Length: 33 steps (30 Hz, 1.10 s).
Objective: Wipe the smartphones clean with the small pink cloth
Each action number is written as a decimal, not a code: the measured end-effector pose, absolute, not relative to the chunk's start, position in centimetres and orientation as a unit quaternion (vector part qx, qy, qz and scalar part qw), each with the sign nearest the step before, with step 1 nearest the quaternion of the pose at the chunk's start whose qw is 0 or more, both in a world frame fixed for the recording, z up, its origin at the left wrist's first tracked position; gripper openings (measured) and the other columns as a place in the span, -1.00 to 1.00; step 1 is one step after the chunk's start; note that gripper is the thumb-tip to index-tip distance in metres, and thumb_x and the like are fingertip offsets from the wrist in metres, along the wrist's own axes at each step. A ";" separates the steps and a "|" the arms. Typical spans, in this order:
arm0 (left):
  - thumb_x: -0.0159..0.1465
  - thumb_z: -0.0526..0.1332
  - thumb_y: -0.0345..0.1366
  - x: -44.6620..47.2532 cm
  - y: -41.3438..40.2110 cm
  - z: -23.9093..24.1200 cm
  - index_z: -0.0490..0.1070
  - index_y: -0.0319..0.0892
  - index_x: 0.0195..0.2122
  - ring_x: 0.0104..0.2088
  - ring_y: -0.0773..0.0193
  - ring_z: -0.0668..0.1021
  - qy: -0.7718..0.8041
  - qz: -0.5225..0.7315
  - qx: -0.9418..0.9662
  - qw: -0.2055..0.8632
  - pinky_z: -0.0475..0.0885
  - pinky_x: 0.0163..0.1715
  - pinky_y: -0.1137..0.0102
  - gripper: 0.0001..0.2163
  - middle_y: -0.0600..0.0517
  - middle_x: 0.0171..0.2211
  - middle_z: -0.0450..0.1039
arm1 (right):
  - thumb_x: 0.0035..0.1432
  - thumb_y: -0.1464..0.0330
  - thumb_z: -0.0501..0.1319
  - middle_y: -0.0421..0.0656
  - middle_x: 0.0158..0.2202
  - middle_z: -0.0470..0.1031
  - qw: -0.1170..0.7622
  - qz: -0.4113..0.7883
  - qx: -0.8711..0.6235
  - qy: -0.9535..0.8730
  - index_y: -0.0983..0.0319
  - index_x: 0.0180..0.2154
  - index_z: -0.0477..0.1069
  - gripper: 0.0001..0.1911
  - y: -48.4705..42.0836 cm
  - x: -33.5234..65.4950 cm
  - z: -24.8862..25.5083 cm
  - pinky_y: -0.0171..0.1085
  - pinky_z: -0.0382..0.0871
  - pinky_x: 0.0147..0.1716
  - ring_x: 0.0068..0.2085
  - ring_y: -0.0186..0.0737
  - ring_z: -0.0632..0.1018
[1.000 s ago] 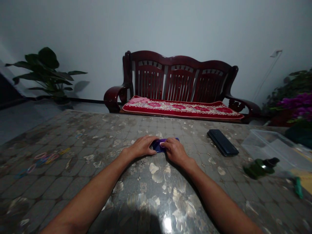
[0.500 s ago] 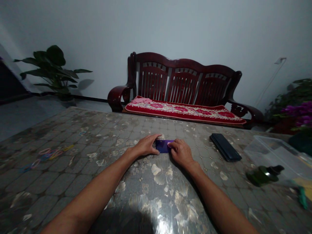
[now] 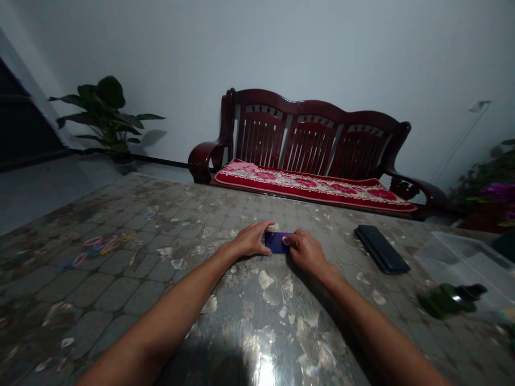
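A flat purple slab lies on the worktop, straight ahead of the person. The right hand pinches a small pale pink pad against its right part. The left hand curves around the left end, thumb by the near edge and fingers by the far one; whether it grips, I cannot tell.

The worktop is grey and glossy, printed with a tile grid and pale flowers, and a light glares off its near part. On its left lie loose coloured bands. On its right are a black wallet, a green bottle on its side and a clear box.

Beyond stands a dark red wooden bench with a red floral cloth along its seat, before a plain pale wall. A leafy plant stands to the left, purple flowers to the right.
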State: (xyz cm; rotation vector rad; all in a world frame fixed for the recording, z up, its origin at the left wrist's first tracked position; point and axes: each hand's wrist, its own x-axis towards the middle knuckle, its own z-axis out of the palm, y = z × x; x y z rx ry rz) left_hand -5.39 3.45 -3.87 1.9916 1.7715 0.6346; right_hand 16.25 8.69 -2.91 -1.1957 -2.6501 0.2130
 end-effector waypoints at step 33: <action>-0.08 0.54 -0.28 -6.2 4.1 -5.4 -0.01 -0.16 0.41 0.23 -0.08 0.41 0.608 0.270 0.711 0.227 0.31 0.20 0.15 0.06 -0.18 0.21 0.40 | 0.25 0.55 0.14 -0.11 -0.20 0.55 0.163 0.119 -0.253 -0.946 0.17 -0.02 0.58 -0.64 9.4 12.9 -3.5 -0.33 0.30 -0.11 -0.12 -0.20 0.50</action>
